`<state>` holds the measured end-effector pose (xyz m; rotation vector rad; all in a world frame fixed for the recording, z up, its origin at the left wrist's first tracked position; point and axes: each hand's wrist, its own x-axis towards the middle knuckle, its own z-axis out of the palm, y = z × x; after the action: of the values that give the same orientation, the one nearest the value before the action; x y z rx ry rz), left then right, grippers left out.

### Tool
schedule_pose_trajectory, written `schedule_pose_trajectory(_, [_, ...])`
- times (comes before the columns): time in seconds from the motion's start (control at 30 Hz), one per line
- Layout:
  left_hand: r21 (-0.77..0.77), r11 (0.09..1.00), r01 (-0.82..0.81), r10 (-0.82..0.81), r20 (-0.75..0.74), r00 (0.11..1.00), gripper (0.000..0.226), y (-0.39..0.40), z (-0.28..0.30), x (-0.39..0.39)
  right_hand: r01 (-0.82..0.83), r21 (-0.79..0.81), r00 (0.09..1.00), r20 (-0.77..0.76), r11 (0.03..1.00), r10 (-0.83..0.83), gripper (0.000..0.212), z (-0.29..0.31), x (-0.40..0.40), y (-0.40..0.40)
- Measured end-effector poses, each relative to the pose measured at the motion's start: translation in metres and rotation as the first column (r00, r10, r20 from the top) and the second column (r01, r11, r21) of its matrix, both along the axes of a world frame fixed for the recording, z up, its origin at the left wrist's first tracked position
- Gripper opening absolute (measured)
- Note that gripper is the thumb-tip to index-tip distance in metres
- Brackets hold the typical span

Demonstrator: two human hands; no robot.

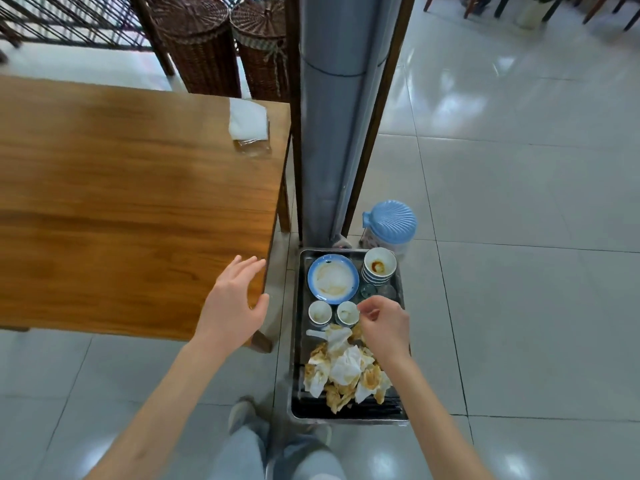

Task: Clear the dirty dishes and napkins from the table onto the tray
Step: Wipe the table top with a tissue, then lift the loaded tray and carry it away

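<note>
A: Where does the clearing stand?

B: Nearly finished, I'd judge. The tray (348, 415) sits on the floor just beside the bench (131, 209), against the bench's near-right leg. It already holds a blue-rimmed plate (333, 278), a stack of bowls (379, 266), two small cups (334, 312) and a heap of stained napkins (346, 368).

A: And the hands?

B: The left hand (235, 303) hovers over the bench's near-right corner, fingers spread wide, holding nothing. The right hand (379, 323) is over the tray, just beside the cup nearer the napkins, fingers loosely curled with thumb and forefinger close together. Whether something small is pinched there I cannot tell.

A: So which step is this?

B: It looks like the setting-down of a last piece among the cups, or a tidying of them.

A: Anything left on the bench?

B: Only a white napkin stack (248, 120) in a clear holder at the bench's far-right corner. It looks clean, so I would leave it.

A: Next move?

B: Probably both hands down to the tray's short ends, lifting level so the bowls don't tip.
</note>
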<state>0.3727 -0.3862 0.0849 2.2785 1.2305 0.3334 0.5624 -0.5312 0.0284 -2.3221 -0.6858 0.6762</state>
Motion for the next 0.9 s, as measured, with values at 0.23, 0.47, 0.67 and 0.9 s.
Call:
schedule_pose_trajectory(0.23, [0.013, 0.993, -0.118, 0.118, 0.021, 0.993, 0.055, 0.054, 0.014, -0.04, -0.196, 0.098, 0.98, -0.007, 0.976, 0.198, 0.022, 0.02, -0.032, 0.09])
schedule_pose_trajectory(0.47, [0.023, 0.996, -0.081, 0.081, 0.016, 0.997, 0.055, 0.148, 0.009, -0.063, -0.277, 0.14, 0.96, 0.069, 0.95, 0.27, 0.043, 0.034, -0.052, 0.201])
schedule_pose_trajectory(0.67, [0.024, 0.999, 0.021, -0.021, -0.004, 1.0, 0.056, 0.256, 0.002, -0.066, -0.223, 0.082, 0.969, 0.124, 0.971, 0.212, 0.058, 0.034, -0.065, 0.303])
schedule_pose_trajectory(0.9, [0.032, 0.987, 0.155, -0.151, -0.092, 0.984, 0.061, 0.377, -0.029, -0.032, -0.11, 0.021, 0.985, 0.139, 0.994, 0.106, 0.071, 0.024, -0.048, 0.397])
